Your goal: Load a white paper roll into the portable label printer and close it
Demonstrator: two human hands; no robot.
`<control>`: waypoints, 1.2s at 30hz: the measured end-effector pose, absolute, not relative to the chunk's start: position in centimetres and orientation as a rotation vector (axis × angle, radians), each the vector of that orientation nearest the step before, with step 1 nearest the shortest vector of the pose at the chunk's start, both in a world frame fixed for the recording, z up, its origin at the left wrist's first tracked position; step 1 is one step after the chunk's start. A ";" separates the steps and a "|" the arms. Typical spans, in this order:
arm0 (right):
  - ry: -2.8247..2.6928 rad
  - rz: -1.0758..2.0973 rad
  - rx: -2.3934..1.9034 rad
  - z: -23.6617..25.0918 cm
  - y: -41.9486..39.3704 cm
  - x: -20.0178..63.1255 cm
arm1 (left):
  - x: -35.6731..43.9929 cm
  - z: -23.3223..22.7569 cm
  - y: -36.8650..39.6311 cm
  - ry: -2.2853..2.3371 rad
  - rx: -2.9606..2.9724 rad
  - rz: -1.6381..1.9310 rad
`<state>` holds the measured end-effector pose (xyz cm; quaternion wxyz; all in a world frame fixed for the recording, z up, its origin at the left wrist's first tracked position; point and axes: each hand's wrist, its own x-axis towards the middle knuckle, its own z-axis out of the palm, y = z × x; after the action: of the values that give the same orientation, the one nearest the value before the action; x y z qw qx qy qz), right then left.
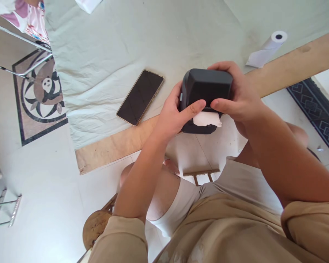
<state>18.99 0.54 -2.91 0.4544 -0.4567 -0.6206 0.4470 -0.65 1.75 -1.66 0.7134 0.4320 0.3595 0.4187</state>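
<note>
Between my hands is a black portable receipt printer (208, 84), held over the table's near edge. A short torn strip of white paper (207, 119) sticks out of its slot. My left hand (179, 111) grips the printer's left side, its thumb lying across the front. Around the right side wraps my right hand (235, 91), with its thumb close to the left one on the front. The fingers behind the printer are mostly hidden. To the left, a dark-screened smartphone (140, 97) lies on the cloth. A partly unrolled white paper roll (268, 48) rests at the right.
A pale green cloth (98, 47) covers the table, leaving a bare wooden edge (112, 149) along the front. A white object (88, 4) is at the top. At left are a metal frame (19, 36) and panda-patterned floor tile (45, 91). A round wooden stool (95, 228) stands below.
</note>
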 end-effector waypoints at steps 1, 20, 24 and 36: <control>-1.518 1.085 -1.118 -3.0 0.5 18.9 | -0.6 -1.7 1.7 0.759 0.953 0.914; -1.380 1.106 -1.139 -2.6 0.0 18.6 | 0.3 -2.0 2.6 0.730 0.675 1.066; -1.468 1.140 -1.058 -2.9 0.3 19.2 | 0.5 -1.3 2.4 0.721 0.652 1.069; -1.475 1.060 -1.036 -3.5 1.0 19.7 | 0.4 -0.9 2.4 0.694 0.625 1.006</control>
<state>19.74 0.97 -3.51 0.5016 -0.4285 -0.6102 0.4388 0.37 2.41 -0.87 0.7736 0.2887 0.3204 0.4642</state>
